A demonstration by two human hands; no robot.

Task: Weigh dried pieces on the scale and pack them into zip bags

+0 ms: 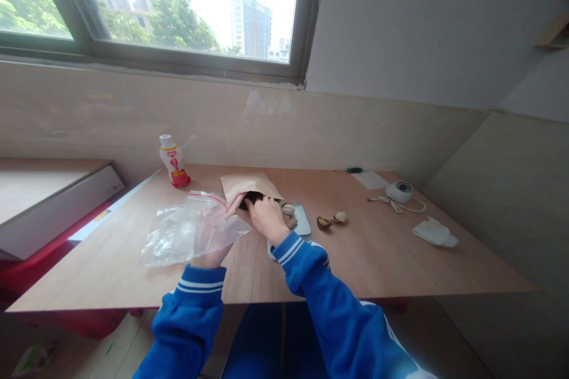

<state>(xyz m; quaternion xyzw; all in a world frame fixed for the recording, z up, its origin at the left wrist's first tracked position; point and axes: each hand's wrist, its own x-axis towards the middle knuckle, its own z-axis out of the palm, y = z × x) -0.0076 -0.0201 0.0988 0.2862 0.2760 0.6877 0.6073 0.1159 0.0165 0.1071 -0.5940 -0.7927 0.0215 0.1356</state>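
Brown paper bag (249,185) lies on the wooden table (400,260), near the middle, its dark mouth gaping toward the person. Right hand (265,219) is at that mouth, fingertips dipping inside; whether they pinch anything cannot be told, the ends being hidden in shadow. Left hand (214,257) sits lower and to the left, largely behind a clear zip bag (178,235) with a red strip along its top edge; the plastic drapes over the fingers, and how tightly they grip, or what, cannot be made out. The zip bag's strip end meets the paper bag's left corner in view. Partly behind the right hand and wrist: a pale tray (303,220) bearing several brownish lumps (288,209). Just right of it, on bare wood, a dark brown piece (323,223) beside a paler, rounded one (341,217). Farther out: a white-and-red bottle (174,161) upright at the back left; at the back right, a white sheet (370,180), a green object (354,170) by its far edge, a white dome camera (399,191) with its cable, and nearer, a crumpled white wrapper (434,232). Tiled wall (355,130) behind, window (186,53) above.
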